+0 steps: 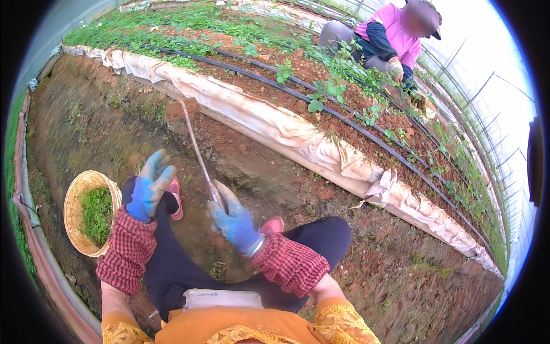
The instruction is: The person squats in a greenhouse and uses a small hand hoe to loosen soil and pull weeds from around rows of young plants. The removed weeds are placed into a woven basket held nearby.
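My right hand [234, 219], in a soil-stained blue work glove, grips the end of a small hoe [195, 146]. The hoe's thin shaft points away from me, and its broad, earth-covered blade [183, 109] is by the edge of the raised bed. My left hand [150, 185], gloved the same way, is raised above my knee with nothing in it and the thumb apart from the fingers. Just left of that hand stands a woven basket [71, 215] holding pulled green weeds [96, 215].
A raised soil bed [266, 90] edged with dirty white sheeting [240, 101] curves across ahead, carrying black drip hoses [275, 83] and leafy plants [331, 90]. Beyond it another person [382, 38] in pink crouches with gloved hands among plants. A bare earth path [412, 279] runs beneath me.
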The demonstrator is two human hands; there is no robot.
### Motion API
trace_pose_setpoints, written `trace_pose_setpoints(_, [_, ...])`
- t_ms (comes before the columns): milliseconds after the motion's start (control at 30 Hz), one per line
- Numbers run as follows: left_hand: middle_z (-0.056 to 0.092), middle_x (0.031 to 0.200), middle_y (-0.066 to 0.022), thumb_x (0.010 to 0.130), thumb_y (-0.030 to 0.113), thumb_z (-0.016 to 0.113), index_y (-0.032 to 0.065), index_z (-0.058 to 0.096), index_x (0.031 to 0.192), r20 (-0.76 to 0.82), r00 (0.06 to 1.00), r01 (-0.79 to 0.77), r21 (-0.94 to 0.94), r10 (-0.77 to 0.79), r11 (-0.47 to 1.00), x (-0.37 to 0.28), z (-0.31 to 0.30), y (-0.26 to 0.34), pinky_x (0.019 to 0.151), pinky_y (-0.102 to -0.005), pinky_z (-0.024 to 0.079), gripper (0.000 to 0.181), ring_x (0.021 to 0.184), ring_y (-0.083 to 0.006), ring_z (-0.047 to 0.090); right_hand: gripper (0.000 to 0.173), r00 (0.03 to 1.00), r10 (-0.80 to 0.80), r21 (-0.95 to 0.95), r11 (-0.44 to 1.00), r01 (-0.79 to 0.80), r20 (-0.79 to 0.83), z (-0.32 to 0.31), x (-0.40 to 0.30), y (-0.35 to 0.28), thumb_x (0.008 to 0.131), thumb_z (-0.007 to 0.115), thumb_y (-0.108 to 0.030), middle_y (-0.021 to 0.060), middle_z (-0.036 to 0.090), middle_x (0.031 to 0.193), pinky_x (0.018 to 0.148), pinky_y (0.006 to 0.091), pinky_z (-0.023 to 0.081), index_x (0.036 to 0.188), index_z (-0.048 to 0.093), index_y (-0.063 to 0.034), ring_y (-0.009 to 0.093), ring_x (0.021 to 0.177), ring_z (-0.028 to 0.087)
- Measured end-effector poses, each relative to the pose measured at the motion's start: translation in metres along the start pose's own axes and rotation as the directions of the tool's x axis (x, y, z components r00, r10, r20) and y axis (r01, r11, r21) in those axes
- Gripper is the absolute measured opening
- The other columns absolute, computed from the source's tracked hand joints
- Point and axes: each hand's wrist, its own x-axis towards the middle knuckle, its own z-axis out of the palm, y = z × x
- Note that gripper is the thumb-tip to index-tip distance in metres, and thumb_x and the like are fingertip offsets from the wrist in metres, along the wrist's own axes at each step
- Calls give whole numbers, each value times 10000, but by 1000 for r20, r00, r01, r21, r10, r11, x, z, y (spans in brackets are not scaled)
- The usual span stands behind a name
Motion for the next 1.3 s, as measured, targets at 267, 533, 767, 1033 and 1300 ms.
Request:
trace_pose_setpoints(267, [699, 991, -47, 987, 339, 569, 53, 599, 1253, 131, 971, 229, -297, -198, 927, 35, 76, 15, 812, -330, 537, 392, 926, -171, 660, 749, 925, 141, -660, 738, 139, 353, -13, 4, 31, 868, 677, -353, 233, 518, 1356, 1015, 410, 430, 1465, 359, -30, 344, 1233, 531])
trace_pose_setpoints(533, [703, 961, -49, 1014, 306, 533, 27, 601, 1239, 140, 966, 242, -217, -215, 946, 100, 65, -16, 804, -310, 536, 365, 906, -154, 663, 712, 200, 825, -841, 475, 257, 528, -52, -27, 247, 816, 689, -388, 205, 558, 1323, 1011, 451, 449, 1414, 458, -78, 347, 1209, 550])
trace_pose_setpoints(767, [698, 1012, -99, 1033, 273, 474, -21, 577, 1259, 63, 933, 361, -209, -356, 909, 129, 10, -6, 902, -344, 516, 385, 995, -202, 660, 592, -265, 678, -671, 730, 132, 685, -29, -15, 336, 883, 629, -350, 198, 541, 1356, 1020, 436, 441, 1394, 494, -82, 300, 1205, 557])
trace_pose_setpoints(1033, [696, 980, -157, 1032, 222, 431, -87, 529, 1273, -58, 895, 429, -164, -443, 888, 193, -33, -27, 912, -378, 527, 403, 997, -243, 672, 466, -520, 478, -561, 828, -3, 708, -20, 5, 390, 960, 559, -306, 191, 523, 1394, 1031, 419, 432, 1370, 535, -87, 246, 1200, 564])
trace_pose_setpoints(1300, [693, 1045, -182, 1041, 228, 380, -118, 450, 1340, -154, 874, 434, -184, -462, 882, 266, -27, -71, 895, -371, 562, 462, 1035, -274, 674, 456, -641, 312, -500, 856, -130, 701, 16, 13, 346, 944, 562, -330, 186, 556, 1342, 1005, 420, 449, 1337, 560, -99, 268, 1168, 582])
